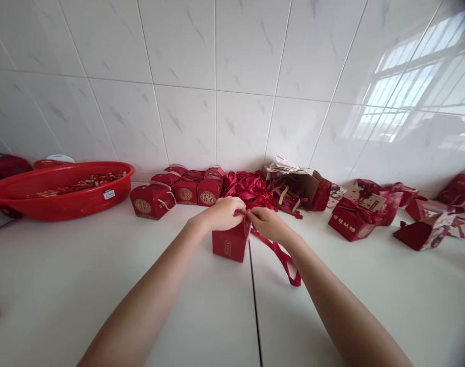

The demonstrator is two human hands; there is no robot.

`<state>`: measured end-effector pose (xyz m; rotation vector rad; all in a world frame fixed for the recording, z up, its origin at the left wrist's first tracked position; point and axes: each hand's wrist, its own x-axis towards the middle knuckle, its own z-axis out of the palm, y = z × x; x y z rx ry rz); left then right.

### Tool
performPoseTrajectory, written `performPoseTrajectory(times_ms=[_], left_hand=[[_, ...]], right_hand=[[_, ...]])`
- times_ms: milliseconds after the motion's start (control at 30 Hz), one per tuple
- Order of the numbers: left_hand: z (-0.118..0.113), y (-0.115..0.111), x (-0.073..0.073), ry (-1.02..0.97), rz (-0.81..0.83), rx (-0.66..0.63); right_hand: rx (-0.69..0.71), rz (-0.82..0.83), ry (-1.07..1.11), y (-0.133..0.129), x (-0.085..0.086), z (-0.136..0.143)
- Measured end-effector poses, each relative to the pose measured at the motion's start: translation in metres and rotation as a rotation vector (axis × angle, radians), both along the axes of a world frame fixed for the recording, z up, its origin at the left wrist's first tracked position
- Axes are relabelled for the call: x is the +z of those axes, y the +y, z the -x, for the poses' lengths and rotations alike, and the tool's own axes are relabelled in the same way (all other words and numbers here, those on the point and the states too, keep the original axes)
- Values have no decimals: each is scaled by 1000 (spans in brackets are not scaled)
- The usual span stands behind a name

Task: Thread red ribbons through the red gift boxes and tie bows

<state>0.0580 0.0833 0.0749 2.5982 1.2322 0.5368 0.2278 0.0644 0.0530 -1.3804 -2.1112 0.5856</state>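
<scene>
A red box [229,245] stands upright on the white table, beside the dark seam between two tabletops. My left hand [227,213] is closed at the top of this box, its fingers pinched together. Opposite it, my right hand [265,220] pinches at the box's top edge, close to the left fingertips. What the fingertips hold is too small to make out. A red ribbon [282,257] trails from near the box and lies in a loop under my right forearm.
Behind the hands lie a pile of red ribbons [245,186] and an open carton [312,186]. A red basin [64,196] and several finished-looking boxes [150,202] stand left; a ribboned box [352,219] and others stand right. A tiled wall [243,117] rises behind.
</scene>
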Motion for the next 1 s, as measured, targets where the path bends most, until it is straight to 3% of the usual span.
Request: performPoseTrajectory(times_ms=[367, 567, 1000], left_hand=[[2, 0, 2, 0, 72, -37], [0, -1, 1, -46, 128, 34], [-6, -3, -2, -117, 138, 48]], right_hand=[[6, -5, -18, -1, -1, 1], [14, -9, -19, 1, -4, 0], [9, 17, -11, 0, -3, -1]])
